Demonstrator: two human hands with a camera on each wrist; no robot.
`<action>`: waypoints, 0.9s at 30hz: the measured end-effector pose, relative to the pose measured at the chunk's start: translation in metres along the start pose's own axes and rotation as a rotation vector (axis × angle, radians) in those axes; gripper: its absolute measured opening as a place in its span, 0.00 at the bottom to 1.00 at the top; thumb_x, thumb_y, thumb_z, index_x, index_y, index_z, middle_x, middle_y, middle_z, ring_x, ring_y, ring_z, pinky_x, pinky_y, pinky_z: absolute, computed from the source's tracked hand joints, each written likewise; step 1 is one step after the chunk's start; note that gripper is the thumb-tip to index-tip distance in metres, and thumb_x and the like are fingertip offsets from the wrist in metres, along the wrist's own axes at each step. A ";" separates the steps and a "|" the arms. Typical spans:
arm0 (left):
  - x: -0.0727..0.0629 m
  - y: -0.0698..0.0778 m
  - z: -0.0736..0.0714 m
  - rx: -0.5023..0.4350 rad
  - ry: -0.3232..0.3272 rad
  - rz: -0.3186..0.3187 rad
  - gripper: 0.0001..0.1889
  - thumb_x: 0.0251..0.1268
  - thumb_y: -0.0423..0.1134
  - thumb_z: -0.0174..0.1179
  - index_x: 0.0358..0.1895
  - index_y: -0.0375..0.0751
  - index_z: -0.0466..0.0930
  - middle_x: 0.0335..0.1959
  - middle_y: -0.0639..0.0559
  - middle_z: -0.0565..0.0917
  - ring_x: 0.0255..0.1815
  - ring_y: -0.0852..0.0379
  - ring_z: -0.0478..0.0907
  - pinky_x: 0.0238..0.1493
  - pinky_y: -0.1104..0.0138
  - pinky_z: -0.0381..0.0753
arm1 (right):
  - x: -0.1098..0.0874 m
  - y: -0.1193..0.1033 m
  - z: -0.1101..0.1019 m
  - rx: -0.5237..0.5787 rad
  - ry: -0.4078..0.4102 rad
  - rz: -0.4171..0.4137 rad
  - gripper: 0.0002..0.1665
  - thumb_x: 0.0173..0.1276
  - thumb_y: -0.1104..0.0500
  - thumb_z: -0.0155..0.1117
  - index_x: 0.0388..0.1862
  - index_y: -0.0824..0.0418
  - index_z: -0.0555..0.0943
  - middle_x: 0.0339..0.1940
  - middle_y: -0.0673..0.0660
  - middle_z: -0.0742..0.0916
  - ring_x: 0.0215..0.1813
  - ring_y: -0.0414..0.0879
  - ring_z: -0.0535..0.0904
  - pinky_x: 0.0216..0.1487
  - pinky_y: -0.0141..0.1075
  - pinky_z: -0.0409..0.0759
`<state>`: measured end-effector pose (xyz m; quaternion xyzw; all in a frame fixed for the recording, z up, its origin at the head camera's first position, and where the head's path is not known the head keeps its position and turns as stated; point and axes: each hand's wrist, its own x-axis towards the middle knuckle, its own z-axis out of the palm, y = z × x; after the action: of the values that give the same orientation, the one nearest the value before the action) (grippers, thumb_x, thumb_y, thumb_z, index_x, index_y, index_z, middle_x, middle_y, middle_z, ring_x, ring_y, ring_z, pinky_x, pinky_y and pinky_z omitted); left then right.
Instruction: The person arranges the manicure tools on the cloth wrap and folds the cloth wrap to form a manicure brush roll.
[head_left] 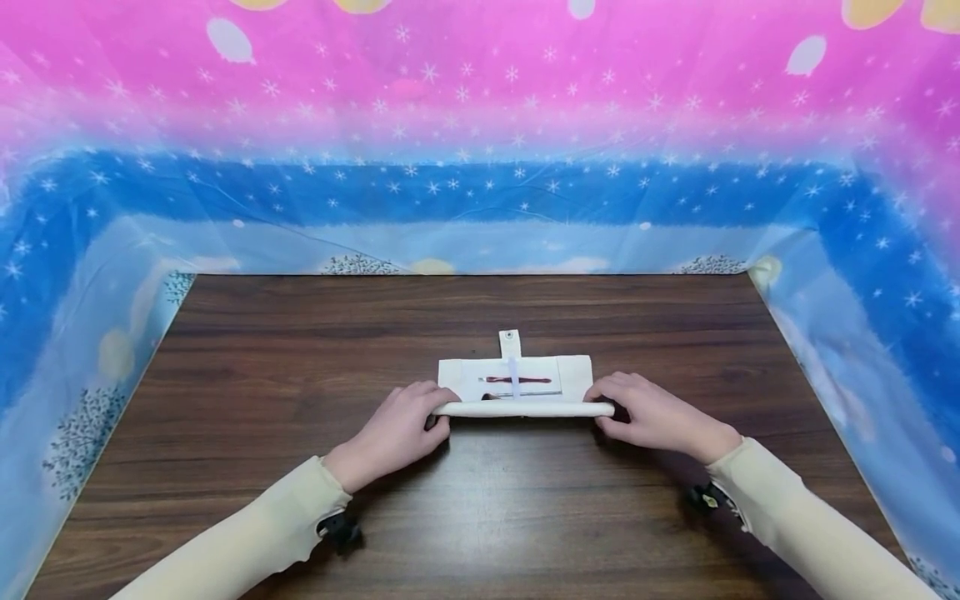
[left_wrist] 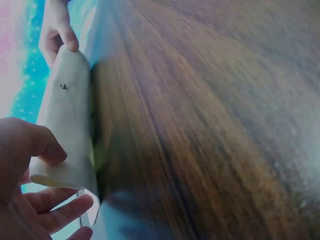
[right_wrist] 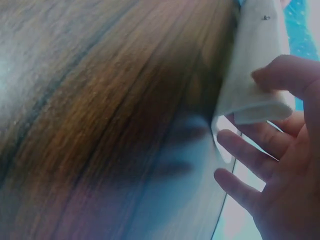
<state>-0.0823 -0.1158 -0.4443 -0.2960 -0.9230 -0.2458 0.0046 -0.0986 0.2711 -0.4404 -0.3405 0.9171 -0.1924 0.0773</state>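
A white fabric tool roll (head_left: 573, 375) lies on the table with its near side folded over into a thick, rounded edge. My left hand (head_left: 401, 429) pinches the left end of that fold, thumb on the near face. At the right end my right hand (head_left: 652, 417) grips the same fold between thumb and fingers. Inside the unfolded part, a thin red-handled tool (head_left: 528, 380) lies under a pale strap (head_left: 513, 371). Nearer the fold lies a second slim tool (head_left: 528, 393) with a dark tip, partly hidden. A metal snap (left_wrist: 63, 86) shows on the fold's outer face.
From the roll's far edge a tab (head_left: 509, 343) with a snap points away from me. The dark wood-grain table (head_left: 480, 517) is bordered at the back and sides by a pink and blue snowflake-print cloth (head_left: 480, 192). Small black devices (head_left: 341, 531) sit at both wrists.
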 end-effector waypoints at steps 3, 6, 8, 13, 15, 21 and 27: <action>-0.001 0.000 -0.002 -0.050 -0.002 -0.014 0.11 0.63 0.31 0.62 0.47 0.42 0.86 0.39 0.53 0.85 0.37 0.56 0.79 0.45 0.53 0.80 | -0.002 -0.002 -0.003 0.065 -0.024 0.024 0.11 0.72 0.59 0.67 0.51 0.49 0.80 0.39 0.41 0.80 0.42 0.40 0.74 0.46 0.42 0.73; -0.002 -0.001 -0.004 -0.095 -0.007 -0.038 0.09 0.62 0.31 0.62 0.45 0.43 0.85 0.39 0.54 0.85 0.36 0.58 0.78 0.44 0.58 0.79 | -0.001 -0.003 -0.005 0.121 -0.041 0.036 0.09 0.74 0.57 0.66 0.50 0.48 0.78 0.38 0.41 0.79 0.41 0.41 0.74 0.45 0.40 0.72; -0.001 -0.001 -0.005 -0.121 -0.017 -0.055 0.09 0.61 0.31 0.61 0.43 0.43 0.84 0.38 0.54 0.84 0.35 0.58 0.76 0.42 0.60 0.78 | 0.000 -0.003 -0.005 0.163 -0.049 0.043 0.09 0.75 0.57 0.66 0.49 0.47 0.76 0.38 0.41 0.79 0.40 0.42 0.75 0.44 0.38 0.72; 0.002 -0.003 -0.008 -0.177 -0.035 -0.104 0.08 0.63 0.32 0.59 0.43 0.43 0.83 0.36 0.54 0.84 0.31 0.59 0.74 0.38 0.62 0.76 | 0.003 -0.001 -0.005 0.253 -0.045 0.077 0.09 0.77 0.55 0.64 0.51 0.47 0.75 0.40 0.45 0.82 0.37 0.42 0.76 0.41 0.37 0.73; 0.004 -0.005 -0.008 -0.205 -0.037 -0.131 0.08 0.64 0.33 0.59 0.43 0.43 0.83 0.35 0.53 0.85 0.28 0.59 0.73 0.36 0.62 0.75 | 0.004 0.002 -0.005 0.272 -0.035 0.097 0.09 0.78 0.54 0.63 0.52 0.48 0.74 0.42 0.48 0.83 0.34 0.41 0.74 0.39 0.37 0.72; 0.013 -0.007 -0.010 -0.244 -0.052 -0.238 0.10 0.66 0.35 0.58 0.48 0.42 0.82 0.34 0.51 0.84 0.27 0.58 0.73 0.34 0.63 0.73 | 0.014 0.008 -0.002 0.290 0.011 0.144 0.08 0.78 0.54 0.62 0.50 0.53 0.76 0.39 0.49 0.84 0.29 0.39 0.72 0.38 0.36 0.73; 0.020 -0.011 -0.008 -0.289 -0.074 -0.314 0.12 0.68 0.36 0.56 0.52 0.39 0.80 0.26 0.53 0.79 0.24 0.58 0.72 0.30 0.64 0.71 | 0.021 0.009 0.002 0.257 0.023 0.166 0.11 0.77 0.55 0.62 0.54 0.56 0.80 0.45 0.50 0.86 0.38 0.39 0.79 0.46 0.40 0.76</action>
<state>-0.1061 -0.1163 -0.4392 -0.1548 -0.9125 -0.3623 -0.1104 -0.1194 0.2626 -0.4462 -0.2485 0.9107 -0.3053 0.1252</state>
